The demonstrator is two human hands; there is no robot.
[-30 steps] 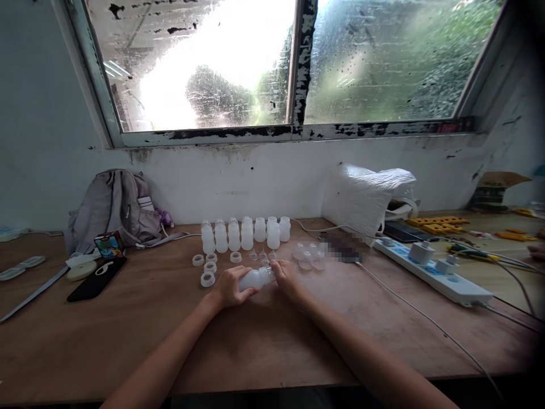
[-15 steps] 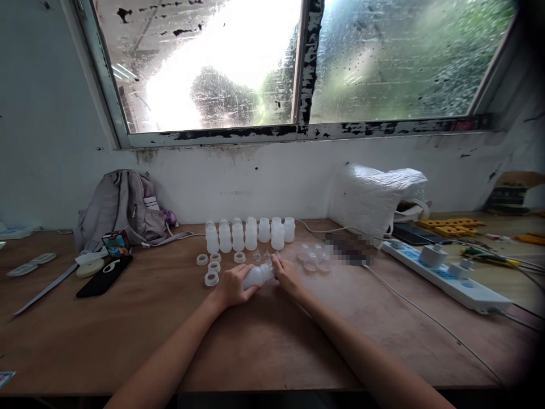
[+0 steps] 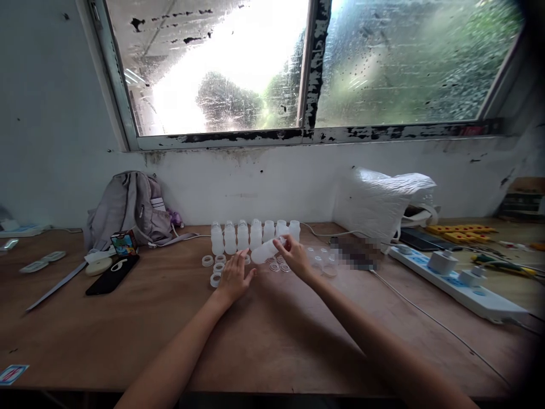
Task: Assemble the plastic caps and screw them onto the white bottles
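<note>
While the right hand clamps a tilted bottle by one end, in front of the bottle row, the left hand, fingers apart, is near the bottle's base and the rings. Below both hands, counter stretches to its near edge; a power strip stands right.

Forearms angled inward, left hand loosely spread, right hand pinched, fingers curled.

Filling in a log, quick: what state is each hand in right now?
Left hand: open, fingers spread, close to the tilted bottle.
Right hand: closed, holding that bottle by its upper end.
</note>
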